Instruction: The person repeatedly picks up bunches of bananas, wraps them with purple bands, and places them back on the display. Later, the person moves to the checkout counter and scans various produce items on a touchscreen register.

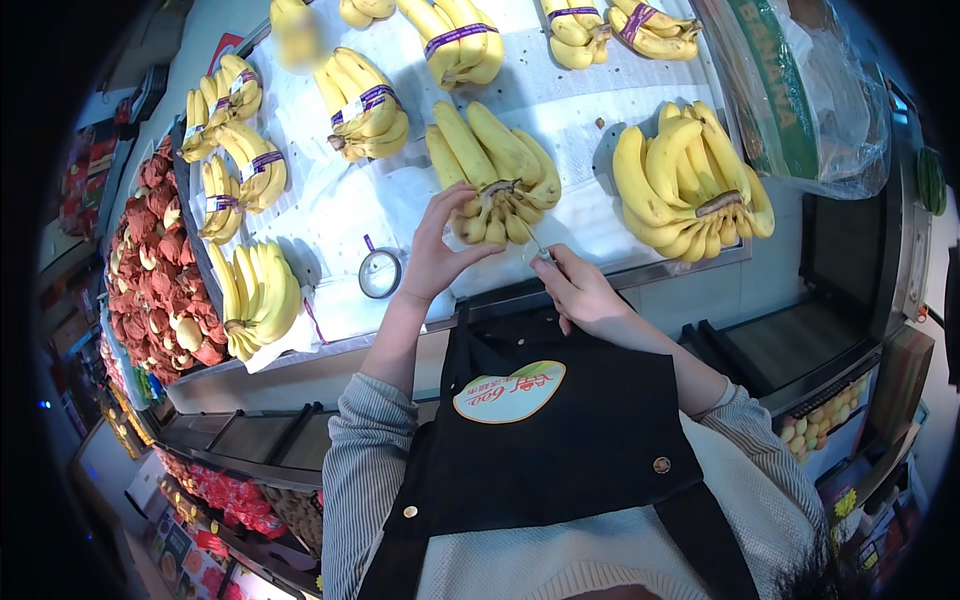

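Note:
A bunch of yellow bananas [517, 161] lies on the white-lined display table right before me, its cut crown towards me. My left hand [442, 247] touches the left side of this bunch near the crown, thumb and fingers spread around it. In my right hand [577, 289] is a small knife [541, 251] with a pale handle, its thin blade pointing at the lower right of the crown. To the left of my left hand a roll of tape [379, 274] with a purple end lies on the liner. A larger bunch of bananas [694, 180] rests at the right.
Purple-taped banana bunches [364, 105] stand along the back and left of the table. An untaped bunch [259, 296] lies front left, beside a heap of fruit in reddish wrapping [161, 262]. Clear plastic over a green printed panel [810, 90] is at the right. The metal table edge [652, 274] runs before me.

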`<act>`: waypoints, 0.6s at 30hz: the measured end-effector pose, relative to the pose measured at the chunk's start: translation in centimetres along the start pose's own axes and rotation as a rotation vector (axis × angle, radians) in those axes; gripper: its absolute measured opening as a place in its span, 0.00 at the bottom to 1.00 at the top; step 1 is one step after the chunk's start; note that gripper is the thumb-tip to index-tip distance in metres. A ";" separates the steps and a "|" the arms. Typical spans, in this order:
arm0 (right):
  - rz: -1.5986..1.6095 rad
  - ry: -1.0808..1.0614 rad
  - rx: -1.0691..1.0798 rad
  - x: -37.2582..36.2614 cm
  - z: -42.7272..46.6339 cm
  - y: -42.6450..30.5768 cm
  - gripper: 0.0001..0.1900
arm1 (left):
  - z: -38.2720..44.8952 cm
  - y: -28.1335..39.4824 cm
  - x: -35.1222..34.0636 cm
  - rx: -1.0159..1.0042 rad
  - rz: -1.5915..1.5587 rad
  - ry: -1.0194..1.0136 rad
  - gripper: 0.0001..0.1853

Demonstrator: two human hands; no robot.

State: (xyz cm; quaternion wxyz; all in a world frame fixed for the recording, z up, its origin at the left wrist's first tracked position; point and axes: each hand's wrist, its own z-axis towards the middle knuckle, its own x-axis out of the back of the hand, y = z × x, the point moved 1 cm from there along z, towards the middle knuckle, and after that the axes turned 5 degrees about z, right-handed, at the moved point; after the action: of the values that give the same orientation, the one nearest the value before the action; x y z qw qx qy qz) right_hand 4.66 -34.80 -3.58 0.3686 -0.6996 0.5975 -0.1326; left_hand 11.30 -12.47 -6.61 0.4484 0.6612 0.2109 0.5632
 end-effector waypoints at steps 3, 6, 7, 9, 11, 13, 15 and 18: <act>-0.012 -0.004 0.005 0.2 -0.4 0.0 0.23 | 0.0 0.2 0.0 0.009 0.007 0.001 0.37; -0.011 -0.010 0.010 0.4 -0.7 0.1 0.23 | 0.0 0.3 -0.1 0.011 0.011 0.000 0.37; -0.009 -0.012 0.012 0.4 -0.7 0.1 0.23 | 0.0 0.2 -0.2 0.007 0.010 0.003 0.37; -0.009 -0.014 0.012 0.4 -0.8 0.2 0.24 | -0.2 0.0 -0.2 0.001 0.006 0.008 0.37; -0.009 -0.013 0.011 0.4 -0.9 0.2 0.24 | -0.2 -0.2 -0.3 -0.001 0.009 0.007 0.37; -0.010 -0.011 0.008 0.5 -0.9 0.4 0.24 | -0.2 -0.1 -0.3 0.000 0.009 0.008 0.37; -0.007 -0.011 0.016 0.6 -0.8 0.8 0.24 | -0.2 0.0 -0.3 0.004 0.007 0.011 0.37; -0.002 -0.021 0.021 0.6 -0.8 0.7 0.24 | -0.2 0.1 -0.2 0.009 0.011 0.008 0.37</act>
State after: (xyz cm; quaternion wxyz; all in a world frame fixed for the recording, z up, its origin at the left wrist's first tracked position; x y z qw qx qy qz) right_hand 3.76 -35.62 -3.62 0.3818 -0.6978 0.5915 -0.1319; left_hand 10.98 -12.65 -6.64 0.4415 0.6622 0.2114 0.5674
